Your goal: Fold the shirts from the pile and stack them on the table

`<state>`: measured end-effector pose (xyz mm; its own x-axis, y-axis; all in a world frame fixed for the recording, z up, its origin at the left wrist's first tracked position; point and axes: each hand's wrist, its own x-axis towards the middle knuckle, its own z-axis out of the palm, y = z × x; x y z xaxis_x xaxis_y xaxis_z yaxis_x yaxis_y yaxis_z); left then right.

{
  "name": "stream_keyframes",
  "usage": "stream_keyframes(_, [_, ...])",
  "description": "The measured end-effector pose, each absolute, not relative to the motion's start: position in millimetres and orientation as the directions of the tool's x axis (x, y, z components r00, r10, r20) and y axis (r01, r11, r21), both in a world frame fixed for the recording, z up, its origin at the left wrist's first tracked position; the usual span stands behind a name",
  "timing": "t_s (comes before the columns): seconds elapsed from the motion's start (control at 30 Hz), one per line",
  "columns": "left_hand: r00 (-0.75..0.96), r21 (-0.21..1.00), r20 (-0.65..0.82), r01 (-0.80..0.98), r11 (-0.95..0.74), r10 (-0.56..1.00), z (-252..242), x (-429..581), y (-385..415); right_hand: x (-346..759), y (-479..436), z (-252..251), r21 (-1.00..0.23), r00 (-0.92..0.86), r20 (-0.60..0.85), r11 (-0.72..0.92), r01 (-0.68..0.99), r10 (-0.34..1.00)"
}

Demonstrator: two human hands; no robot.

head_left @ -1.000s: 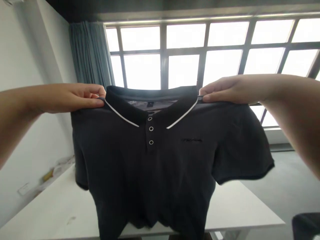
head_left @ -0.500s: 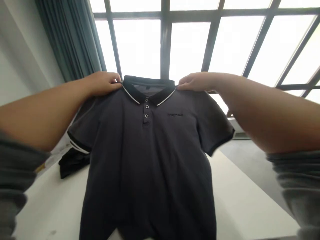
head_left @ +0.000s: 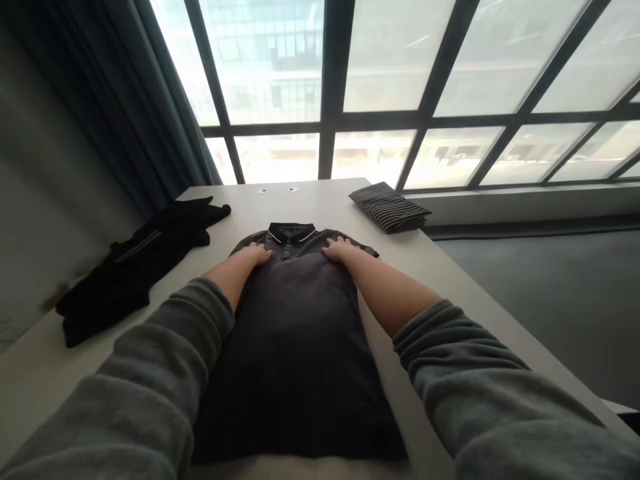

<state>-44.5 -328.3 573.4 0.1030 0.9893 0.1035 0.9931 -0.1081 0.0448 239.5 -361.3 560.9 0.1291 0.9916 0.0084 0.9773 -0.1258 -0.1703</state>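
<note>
A dark grey polo shirt (head_left: 300, 333) lies front side up on the white table (head_left: 240, 217), its collar away from me and its hem close to me. White piping edges the dark collar, and a short row of buttons runs below it. My left hand (head_left: 257, 253) rests on the chest at the left, fingers outstretched. On the opposite side of the chest, my right hand (head_left: 340, 249) presses the cloth with its fingers spread. The sleeve on the left is partly hidden behind my hand and arm.
Dark garments (head_left: 135, 260) lie in a loose heap along the table's left side. A folded striped cloth (head_left: 390, 207) sits at the far right edge. Beyond stand a gridded window (head_left: 330, 120) and a dark curtain (head_left: 125, 100). Grey floor (head_left: 540, 280) lies to the right.
The polo shirt, held up by its shoulders before, has come down onto the table. Both hands have let go of the shoulders and lie on its chest. My view has tilted down.
</note>
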Motion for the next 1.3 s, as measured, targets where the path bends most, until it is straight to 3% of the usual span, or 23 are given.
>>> stream_keyframes(0.23, [0.015,0.127,0.109,0.992,-0.029,0.994,535.7,-89.7,-313.7,295.3,-344.5,519.1,-0.323,0.011,0.219,0.062,0.944,0.976])
stream_keyframes(0.47, [0.138,0.105,0.167,0.982,-0.157,0.976,533.5,-144.5,-304.9,329.6,-351.5,514.1,-0.276,0.083,0.455,0.051,0.96,0.887])
stream_keyframes(0.63, [0.245,0.061,0.193,0.964,-0.26,0.95,527.6,-177.8,-302.4,331.3,-351.7,511.1,-0.202,0.005,0.359,0.072,0.977,0.933])
stream_keyframes(0.8, [0.248,0.088,0.306,0.954,-0.286,0.919,520.2,-200.4,-298.7,327.4,-352.5,514.4,-0.186,0.064,0.259,-0.016,0.982,0.964])
stream_keyframes(1.03, [0.256,-0.051,0.224,0.967,-0.251,0.941,513.9,-214.5,-285.5,328.7,-348.8,510.0,-0.161,0.104,0.254,-0.064,0.985,0.962])
stream_keyframes(1.23, [0.226,-0.061,0.197,0.974,-0.218,0.954,522.0,-207.4,-282.2,327.6,-348.1,509.5,-0.151,0.11,0.24,-0.075,0.986,0.964])
stream_keyframes(1.3, [0.216,-0.067,0.247,0.976,-0.206,0.945,526.1,-204.1,-284.2,327.1,-349.8,511.0,-0.162,0.104,0.249,-0.065,0.985,0.963])
